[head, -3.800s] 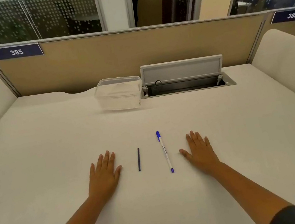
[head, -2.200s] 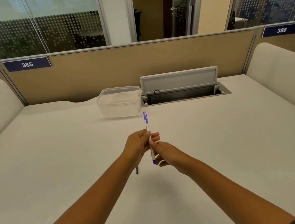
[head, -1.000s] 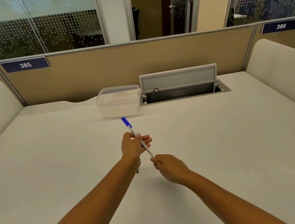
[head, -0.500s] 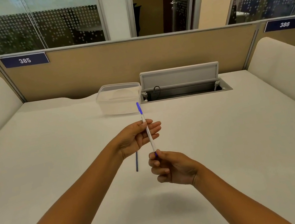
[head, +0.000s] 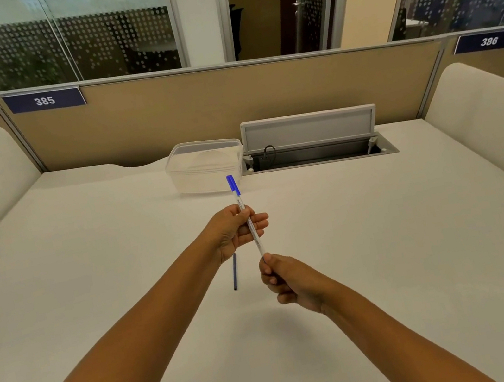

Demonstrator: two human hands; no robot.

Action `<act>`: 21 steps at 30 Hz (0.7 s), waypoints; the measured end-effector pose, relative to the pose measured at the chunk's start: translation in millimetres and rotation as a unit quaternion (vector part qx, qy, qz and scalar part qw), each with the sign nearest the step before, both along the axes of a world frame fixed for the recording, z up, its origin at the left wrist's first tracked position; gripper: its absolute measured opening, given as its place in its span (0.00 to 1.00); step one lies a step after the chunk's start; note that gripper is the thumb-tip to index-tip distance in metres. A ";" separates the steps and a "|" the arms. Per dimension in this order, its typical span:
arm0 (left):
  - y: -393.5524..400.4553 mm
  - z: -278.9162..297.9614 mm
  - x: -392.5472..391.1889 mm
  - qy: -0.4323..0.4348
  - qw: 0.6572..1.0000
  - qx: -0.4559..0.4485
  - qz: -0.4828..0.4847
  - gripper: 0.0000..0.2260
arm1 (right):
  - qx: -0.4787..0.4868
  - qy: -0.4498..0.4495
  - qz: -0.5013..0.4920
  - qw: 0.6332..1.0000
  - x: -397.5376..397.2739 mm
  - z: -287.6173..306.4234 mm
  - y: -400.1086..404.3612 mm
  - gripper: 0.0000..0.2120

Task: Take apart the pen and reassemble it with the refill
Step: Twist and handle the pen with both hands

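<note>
A white pen (head: 252, 230) with a blue cap at its far end is held above the desk, tilted away from me. My left hand (head: 234, 230) grips the barrel around its middle. My right hand (head: 287, 280) pinches the near end of the pen, which is hidden in its fingers. A thin dark blue refill (head: 234, 272) lies on the white desk (head: 90, 268) under my left wrist, its far end hidden by the hand.
A clear plastic box (head: 205, 167) stands at the back of the desk, just behind the pen's cap. To its right is an open cable hatch (head: 313, 147) with a raised lid. Tan partitions close the back; padded dividers flank both sides.
Both hands lifted the pen from the desk and hold it between them. Over the last half second the hands stay on it with only a slight shift; the refill has not moved.
</note>
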State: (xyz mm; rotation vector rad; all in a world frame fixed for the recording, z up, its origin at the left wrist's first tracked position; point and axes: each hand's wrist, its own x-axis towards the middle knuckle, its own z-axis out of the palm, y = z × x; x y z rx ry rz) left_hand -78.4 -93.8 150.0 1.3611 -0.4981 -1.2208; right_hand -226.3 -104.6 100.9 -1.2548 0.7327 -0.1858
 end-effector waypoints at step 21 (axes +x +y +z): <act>9.1 -0.5 -5.1 0.113 0.983 -0.114 -0.090 0.09 | 0.294 -0.243 0.004 0.925 -8.3 9.7 1.3 0.15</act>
